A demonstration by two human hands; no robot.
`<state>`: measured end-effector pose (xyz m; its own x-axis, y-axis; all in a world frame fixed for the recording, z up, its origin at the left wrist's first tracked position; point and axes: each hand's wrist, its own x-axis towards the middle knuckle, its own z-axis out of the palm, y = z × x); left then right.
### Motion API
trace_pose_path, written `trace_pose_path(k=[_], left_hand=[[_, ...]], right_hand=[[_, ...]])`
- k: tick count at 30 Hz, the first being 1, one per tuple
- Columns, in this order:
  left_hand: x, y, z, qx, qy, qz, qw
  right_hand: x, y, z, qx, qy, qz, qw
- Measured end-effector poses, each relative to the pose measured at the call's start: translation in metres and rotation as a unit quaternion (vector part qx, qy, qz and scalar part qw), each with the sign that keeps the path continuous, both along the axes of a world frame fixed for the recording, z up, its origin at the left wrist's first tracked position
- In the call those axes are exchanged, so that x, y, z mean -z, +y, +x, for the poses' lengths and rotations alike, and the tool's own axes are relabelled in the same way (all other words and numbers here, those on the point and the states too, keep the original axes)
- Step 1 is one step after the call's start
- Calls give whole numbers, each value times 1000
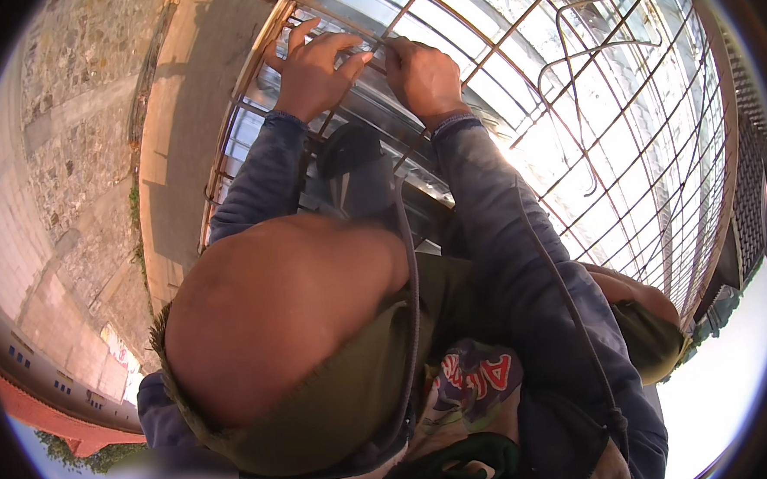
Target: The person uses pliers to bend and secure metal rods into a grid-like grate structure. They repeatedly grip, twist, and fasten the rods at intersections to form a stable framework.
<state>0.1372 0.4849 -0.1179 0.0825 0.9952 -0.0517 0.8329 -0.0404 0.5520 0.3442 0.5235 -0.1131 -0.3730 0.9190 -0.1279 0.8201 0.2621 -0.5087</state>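
A grid of thin brown rebar (487,58) spreads over pale, shiny metal decking (450,15). My left hand (312,74) is over the grid near its left edge. Its fingers are spread, with thumb and forefinger pointing at a crossing of bars. Just right of that crossing is my right hand (425,79), its fingers curled closed at a bar. Whatever lies inside the right hand's grip is hidden. Below the hands, my dark shoe (348,150) is at the grid, between my forearms.
Several long bent rods or wires (565,56) lie loose on the mesh to the right. Along the left runs a concrete ledge (167,164), with rough stony ground (74,126) beyond it. A building with a red roof (54,413) stands at lower left. My bent knee (266,306) fills the middle.
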Motion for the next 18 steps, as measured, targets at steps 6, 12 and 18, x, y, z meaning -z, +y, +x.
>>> trace_pose_path(k=[6, 12, 18], left_hand=[[-5, 19, 1, 53, 31, -97, 993], [-25, 20, 11, 85, 106, -93, 986], [-25, 15, 13, 105, 161, 18, 981]], right_hand=[[0, -2, 0, 16, 7, -7, 1000], [2, -3, 2, 25, 6, -11, 1000], [-2, -4, 6, 10, 23, 18, 1000]])
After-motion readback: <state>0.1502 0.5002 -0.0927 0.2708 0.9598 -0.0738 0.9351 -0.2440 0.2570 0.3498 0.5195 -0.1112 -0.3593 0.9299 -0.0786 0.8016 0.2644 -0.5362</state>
